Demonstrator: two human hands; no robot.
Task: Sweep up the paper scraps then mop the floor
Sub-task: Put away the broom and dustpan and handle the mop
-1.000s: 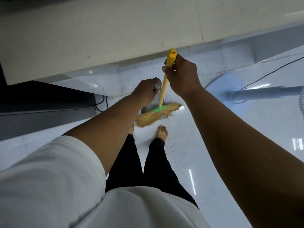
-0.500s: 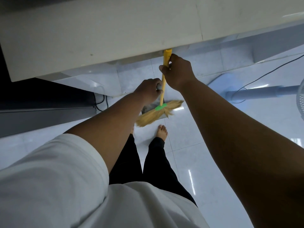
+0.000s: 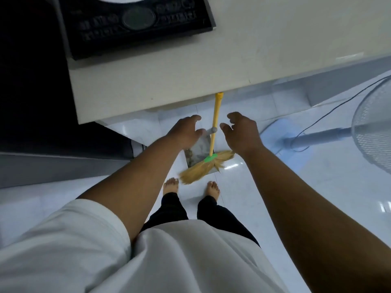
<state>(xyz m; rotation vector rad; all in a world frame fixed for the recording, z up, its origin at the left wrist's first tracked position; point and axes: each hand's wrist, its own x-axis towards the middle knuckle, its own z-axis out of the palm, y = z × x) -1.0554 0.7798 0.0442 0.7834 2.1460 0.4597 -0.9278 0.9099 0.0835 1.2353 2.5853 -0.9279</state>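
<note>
Both grips released: left hand (image 3: 186,132) & right hand (image 3: 241,132) spread open either side of the yellow-handled straw broom (image 3: 214,123). It stands near-upright btwn them, top against the pale tabletop (image 3: 190,77) edge, about equally near each.

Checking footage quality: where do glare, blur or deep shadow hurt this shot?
Head view: glare streaks the floor right of the broom bristles; labels on the cooktop blur unreadably; left of the countertop everything sinks into black.
</note>
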